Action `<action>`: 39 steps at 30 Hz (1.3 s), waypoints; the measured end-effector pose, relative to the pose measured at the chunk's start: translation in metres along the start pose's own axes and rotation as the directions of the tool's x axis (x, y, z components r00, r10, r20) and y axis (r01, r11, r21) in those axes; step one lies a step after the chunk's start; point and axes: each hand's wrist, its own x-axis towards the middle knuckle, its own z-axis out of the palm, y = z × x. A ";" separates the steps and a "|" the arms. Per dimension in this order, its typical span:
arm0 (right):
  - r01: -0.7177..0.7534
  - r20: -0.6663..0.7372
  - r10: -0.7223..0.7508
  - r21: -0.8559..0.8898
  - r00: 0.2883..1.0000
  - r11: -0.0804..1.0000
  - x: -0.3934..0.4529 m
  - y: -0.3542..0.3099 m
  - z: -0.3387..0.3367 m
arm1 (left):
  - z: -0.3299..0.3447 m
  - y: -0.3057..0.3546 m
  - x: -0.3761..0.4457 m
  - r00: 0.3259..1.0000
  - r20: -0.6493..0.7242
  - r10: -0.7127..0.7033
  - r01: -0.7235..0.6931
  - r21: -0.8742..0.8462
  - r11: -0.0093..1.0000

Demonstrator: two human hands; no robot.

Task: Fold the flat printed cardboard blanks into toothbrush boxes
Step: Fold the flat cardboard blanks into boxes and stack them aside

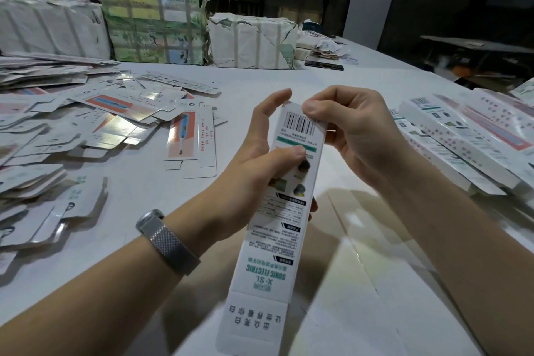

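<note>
The toothbrush box (277, 205) is held above the table (375, 312); its near flap hangs open. The left hand (260, 165) grips its middle, and the right hand (344, 130) pinches the far end, where hard pressure could crease the barcode panel or collapse the tube.

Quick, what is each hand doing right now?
Left hand: grips the box at its middle.
Right hand: pinches the box's top end.

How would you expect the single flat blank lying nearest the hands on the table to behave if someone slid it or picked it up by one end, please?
The flat blank is thin card, so it probably weighs little and would skate easily across the smooth table. Lifted by one end, it would likely bow at its creases. Its loose end tabs look easy to bend.
</note>
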 end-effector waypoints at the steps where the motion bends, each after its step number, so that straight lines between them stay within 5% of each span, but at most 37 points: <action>1: -0.011 0.018 0.011 0.000 1.000 1.000 0.000 -0.001 -0.001 | 0.000 0.000 0.000 1.000 -0.001 -0.006 0.006 -0.007 1.000; 9: -0.012 0.078 0.011 0.009 0.997 1.000 0.000 0.001 -0.004 | -0.003 0.004 0.002 0.997 0.009 -0.074 0.074 -0.204 0.976; 27: 0.105 0.106 -0.100 -0.045 0.989 0.993 -0.001 0.005 -0.005 | -0.010 0.006 0.001 0.999 -0.019 -0.048 0.044 -0.177 0.983; 34: 0.063 -0.115 -0.103 -0.309 0.988 0.949 -0.002 0.015 0.022 | 0.001 0.003 0.011 0.972 -0.222 0.074 -0.101 -0.113 0.988; 39: 0.081 -0.027 -0.103 -0.441 0.994 0.894 -0.010 0.014 0.028 | -0.001 0.009 0.010 0.976 -0.176 0.131 -0.180 -0.306 0.935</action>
